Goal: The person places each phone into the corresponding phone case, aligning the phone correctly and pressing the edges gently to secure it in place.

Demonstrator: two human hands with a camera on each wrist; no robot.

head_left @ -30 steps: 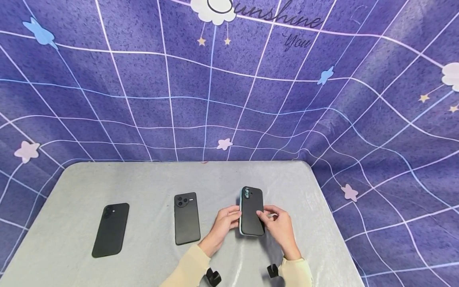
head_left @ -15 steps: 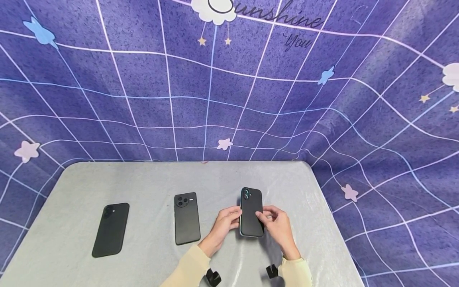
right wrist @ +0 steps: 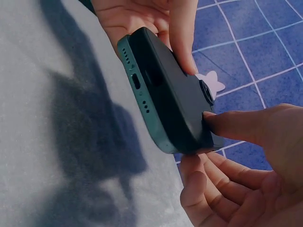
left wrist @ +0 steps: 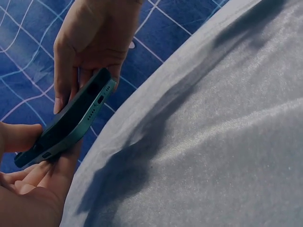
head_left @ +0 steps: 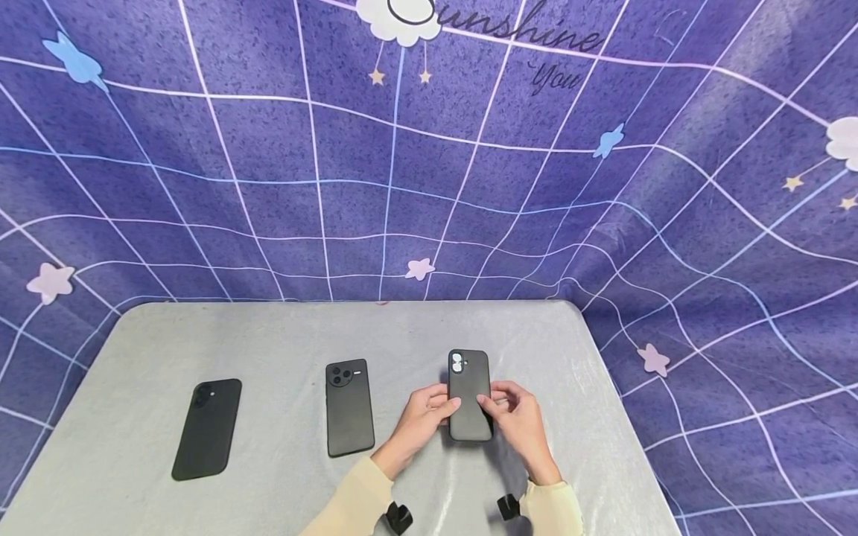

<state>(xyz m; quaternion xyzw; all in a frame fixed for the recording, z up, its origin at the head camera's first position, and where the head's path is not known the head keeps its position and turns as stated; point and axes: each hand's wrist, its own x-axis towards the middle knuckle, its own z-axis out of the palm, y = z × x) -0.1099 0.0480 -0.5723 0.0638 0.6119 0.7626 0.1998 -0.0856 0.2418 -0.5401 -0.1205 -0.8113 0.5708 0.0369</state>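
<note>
In the head view, a black phone case lies over the back of a phone, its camera opening over the lenses. The phone shows a teal bottom edge with a charging port, outside the case in the right wrist view. My left hand grips the left side, thumb on the case's back and fingers beneath. From the right, my right hand pinches the opposite side, thumb on the case. Both hands hold the pair above the table, and the teal edge also shows in the left wrist view.
Left of my hands a dark phone with a round camera module lies on the grey cloth-covered table. Farther left rests another black phone. A purple-blue grid-patterned curtain hangs behind the table and along its sides.
The case has shifted over the phone, so the teal strip along its left side no longer shows in the head view. My left thumb has moved onto the case's back.
</note>
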